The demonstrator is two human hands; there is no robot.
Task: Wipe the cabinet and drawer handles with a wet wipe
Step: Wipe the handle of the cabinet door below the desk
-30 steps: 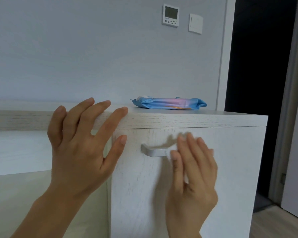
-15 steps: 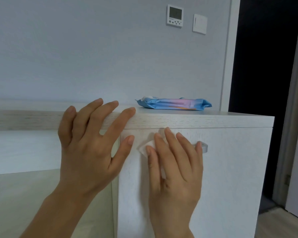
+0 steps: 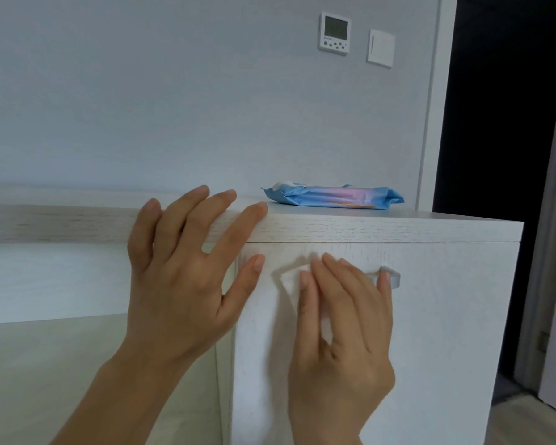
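Note:
A white wood-grain cabinet point(image 3: 430, 316) fills the lower right, with a grey metal handle point(image 3: 390, 275) near the top of its front. My right hand point(image 3: 344, 322) presses a white wet wipe point(image 3: 291, 279) flat over the left part of that handle; only the handle's right end shows. My left hand point(image 3: 187, 268) rests with spread fingers on the front edge of the cabinet top, thumb on the cabinet's left corner, holding nothing. A blue and pink wet wipe pack point(image 3: 333, 197) lies on the cabinet top behind.
A pale ledge point(image 3: 45, 223) runs left from the cabinet top, with a cream surface point(image 3: 61, 364) below. A thermostat point(image 3: 334, 33) and a light switch point(image 3: 380, 48) hang on the grey wall. A dark doorway point(image 3: 495, 123) opens at the right.
My right hand with the wipe slid left along the handle, from its right end to its left part, then shifted slightly. My left hand stayed on the top edge.

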